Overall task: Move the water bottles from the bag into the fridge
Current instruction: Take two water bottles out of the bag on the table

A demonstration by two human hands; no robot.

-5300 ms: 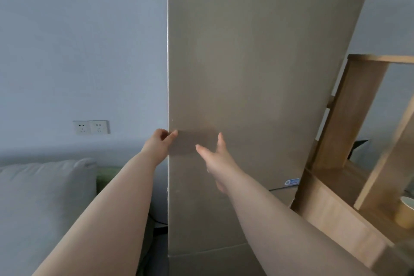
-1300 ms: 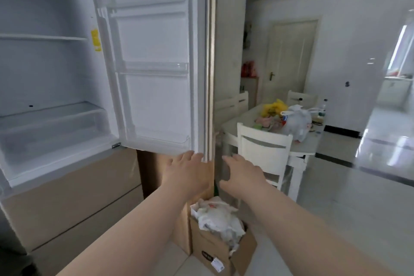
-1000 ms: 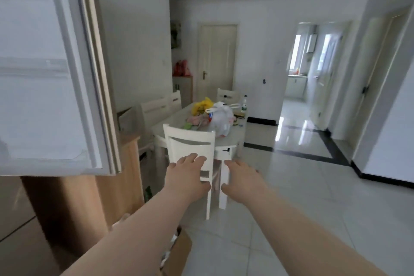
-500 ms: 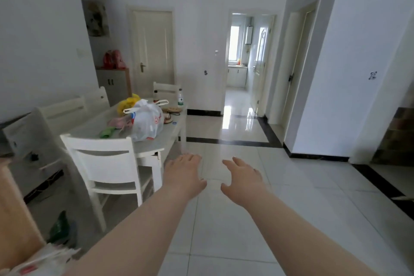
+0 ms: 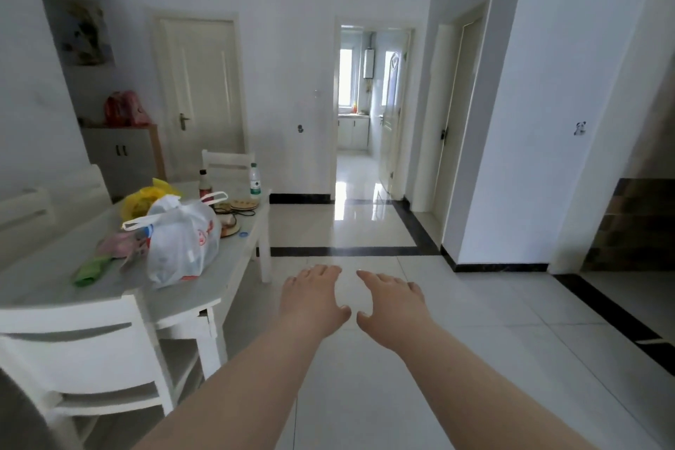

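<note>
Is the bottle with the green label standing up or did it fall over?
Standing up. The green-labelled bottle sits upright near the far end of the table, its cap on top.

The bag (image 5: 182,241) lies on the worktop (image 5: 40,289) near its right edge; a water bottle (image 5: 255,180) stands behind it at the far right corner; a chair (image 5: 84,347) stands at the near edge.

White walls (image 5: 548,84), glossy pale tile floor (image 5: 365,395) edged with black strips — a white table (image 5: 44,285) and chair (image 5: 73,318) at left, closed door (image 5: 201,84) beyond, daylight from a far window (image 5: 345,77).
</note>
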